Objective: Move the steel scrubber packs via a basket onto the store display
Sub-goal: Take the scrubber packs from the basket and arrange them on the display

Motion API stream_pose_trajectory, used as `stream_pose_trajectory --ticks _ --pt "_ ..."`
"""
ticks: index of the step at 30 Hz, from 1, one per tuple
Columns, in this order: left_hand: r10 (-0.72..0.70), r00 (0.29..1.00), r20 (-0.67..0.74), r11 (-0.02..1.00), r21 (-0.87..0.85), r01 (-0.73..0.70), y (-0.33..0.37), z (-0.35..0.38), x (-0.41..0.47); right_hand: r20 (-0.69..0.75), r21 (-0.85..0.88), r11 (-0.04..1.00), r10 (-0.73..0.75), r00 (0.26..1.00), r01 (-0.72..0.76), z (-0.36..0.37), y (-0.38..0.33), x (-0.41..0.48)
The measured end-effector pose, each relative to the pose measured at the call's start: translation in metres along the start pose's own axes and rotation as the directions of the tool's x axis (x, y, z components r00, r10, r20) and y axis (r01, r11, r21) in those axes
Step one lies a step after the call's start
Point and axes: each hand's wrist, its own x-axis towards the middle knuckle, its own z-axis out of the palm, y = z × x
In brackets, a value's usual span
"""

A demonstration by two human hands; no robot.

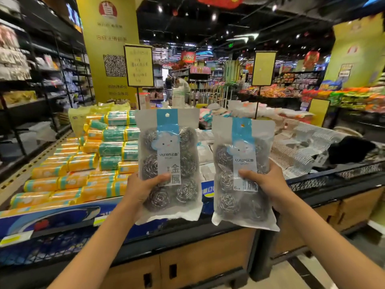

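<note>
Wood-fronted black-rimmed display surface (208,245) ahead, stacked with orange and teal plastic rolls (83,163). No basket visible. Left clear six-ball steel scrubber pack (168,161) and right matching pack (242,174) upright above it. Left hand (139,188), right hand (268,184): fingers pinching crinkly film low. Best: lay flat, labels up.

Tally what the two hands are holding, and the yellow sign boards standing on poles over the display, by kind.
Scrubber packs held: 2, the left pack in the left hand and the right pack in the right hand.
Yellow pole signs: 2, one and another.
Total: 4.
</note>
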Motion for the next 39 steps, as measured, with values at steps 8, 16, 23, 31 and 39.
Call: stream_pose_trajectory --ticks 8,16,23,31,39 --pt "-0.011 0.999 -0.03 0.997 0.08 0.014 -0.014 0.054 0.055 0.002 0.033 0.999 0.011 1.0 -0.011 -0.029 0.019 0.067" --pt "-0.048 0.998 -0.049 0.997 0.061 0.051 -0.045 0.09 0.172 0.005 0.01 0.999 0.032 0.999 -0.032 -0.017 0.055 0.191" --pt "-0.065 0.997 -0.052 0.997 0.045 0.067 -0.067 0.113 0.321 -0.022 0.023 0.997 0.075 0.997 -0.074 0.017 0.091 0.343" --pt "-0.116 0.983 -0.146 0.981 0.138 0.136 -0.095 0.113 0.435 0.016 -0.042 0.99 0.138 0.99 -0.137 0.057 0.142 0.468" --pt "-0.269 0.936 -0.227 0.952 0.081 0.294 -0.137 0.114 0.511 0.146 -0.16 0.943 0.316 0.938 -0.293 0.097 0.205 0.559"
